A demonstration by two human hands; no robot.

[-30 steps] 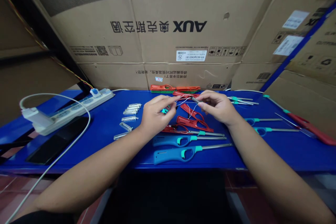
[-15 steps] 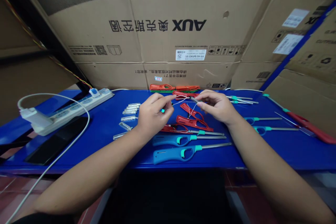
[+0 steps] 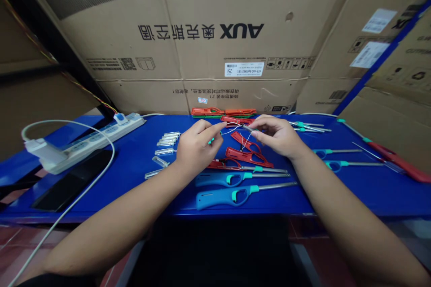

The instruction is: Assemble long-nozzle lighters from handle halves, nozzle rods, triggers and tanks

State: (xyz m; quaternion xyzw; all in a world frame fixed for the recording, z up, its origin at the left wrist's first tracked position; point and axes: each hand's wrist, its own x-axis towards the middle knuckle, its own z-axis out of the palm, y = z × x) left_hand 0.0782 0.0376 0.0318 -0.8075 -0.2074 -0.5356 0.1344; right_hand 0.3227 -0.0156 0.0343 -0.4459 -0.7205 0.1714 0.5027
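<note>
Left hand [image 3: 198, 145] raised, grip unclear; right hand [image 3: 278, 136] pinching metal tube [image 3: 248, 128].

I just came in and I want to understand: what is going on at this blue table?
A person works with both hands at a blue bench. The right hand pinches a thin metal tube with white wires attached. The left hand is beside a small teal part. Red lighter shell halves lie just below, and blue utility lighters lie nearer the front edge.
</note>
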